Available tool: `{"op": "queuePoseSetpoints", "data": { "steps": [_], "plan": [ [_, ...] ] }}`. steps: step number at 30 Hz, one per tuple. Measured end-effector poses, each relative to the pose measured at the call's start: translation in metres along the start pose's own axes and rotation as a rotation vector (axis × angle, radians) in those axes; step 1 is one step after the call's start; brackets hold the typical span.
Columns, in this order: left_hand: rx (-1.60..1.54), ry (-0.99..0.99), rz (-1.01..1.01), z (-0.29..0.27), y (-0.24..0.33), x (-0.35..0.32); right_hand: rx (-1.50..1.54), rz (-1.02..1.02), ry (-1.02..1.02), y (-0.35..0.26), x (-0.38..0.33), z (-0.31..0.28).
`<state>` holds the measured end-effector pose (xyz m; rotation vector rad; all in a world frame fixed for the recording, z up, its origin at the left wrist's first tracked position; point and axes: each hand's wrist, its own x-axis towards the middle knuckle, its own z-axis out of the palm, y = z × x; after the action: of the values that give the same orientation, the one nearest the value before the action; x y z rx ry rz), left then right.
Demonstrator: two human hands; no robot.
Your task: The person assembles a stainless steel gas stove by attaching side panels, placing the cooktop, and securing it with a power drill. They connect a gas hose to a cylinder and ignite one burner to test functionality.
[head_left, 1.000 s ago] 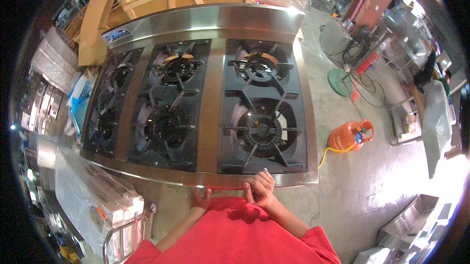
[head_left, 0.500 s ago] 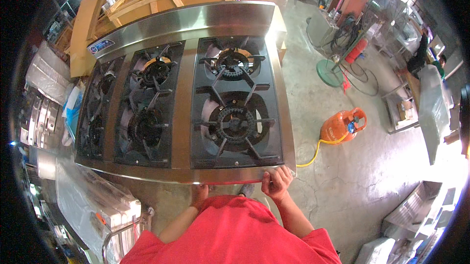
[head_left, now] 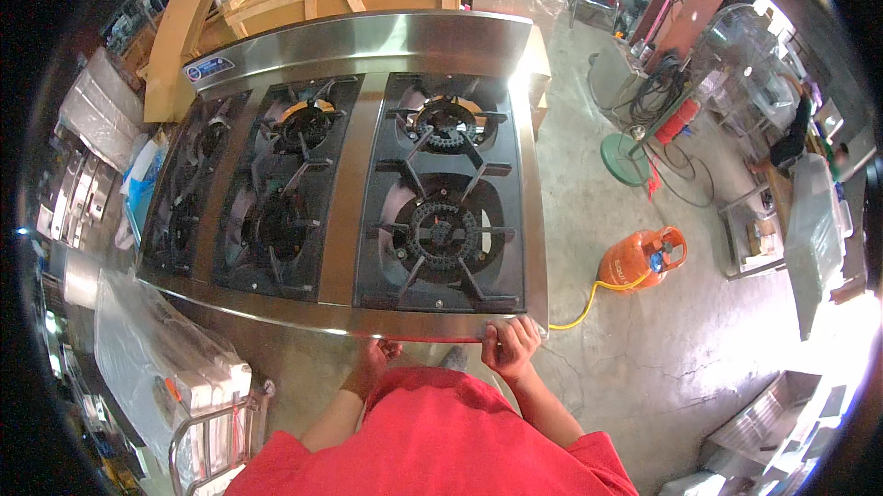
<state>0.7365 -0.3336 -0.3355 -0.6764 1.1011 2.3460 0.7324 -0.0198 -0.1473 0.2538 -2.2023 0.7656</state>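
A wide stainless-steel gas stove (head_left: 338,193) stands before me, with several black burners under cast pot supports and a raised back panel. At its front right corner is my right hand (head_left: 512,347), closed with the fingers curled at the front edge. My left hand (head_left: 375,355) is lower and further left, just beneath the front lip. Its fingers look bent in, and whatever they hold is hidden by the stove's edge. On the floor to the right lies an orange gas cylinder (head_left: 635,260), with a yellow hose (head_left: 587,306) running toward the stove.
A plastic-wrapped stack (head_left: 166,363) on a metal-railed trolley (head_left: 182,445) is at the near left. Wooden crating (head_left: 345,1) stands behind the stove. To the right are a green round base (head_left: 625,161), loose cables (head_left: 670,82) and a metal cart (head_left: 756,229).
My view has shifted slightly. My right hand stays at the front right corner, its fingers more tightly curled. More of my left hand's fingers shows below the lip.
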Motion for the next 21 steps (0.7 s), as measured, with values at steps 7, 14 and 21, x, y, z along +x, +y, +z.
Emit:
{"op": "queuePoseSetpoints", "data": {
  "steps": [7,14,21],
  "plan": [
    [1.521,0.359,0.592,0.028,0.002,-0.03,-0.013,0.004,-0.008,-0.002,0.001,0.0],
    [0.091,0.174,0.096,0.006,-0.011,-0.001,-0.02,0.0,-0.005,-0.002,0.002,0.001],
    [1.547,0.321,1.028,0.018,0.001,-0.023,-0.016,0.006,-0.023,-0.002,0.001,0.002]
  ]
}}
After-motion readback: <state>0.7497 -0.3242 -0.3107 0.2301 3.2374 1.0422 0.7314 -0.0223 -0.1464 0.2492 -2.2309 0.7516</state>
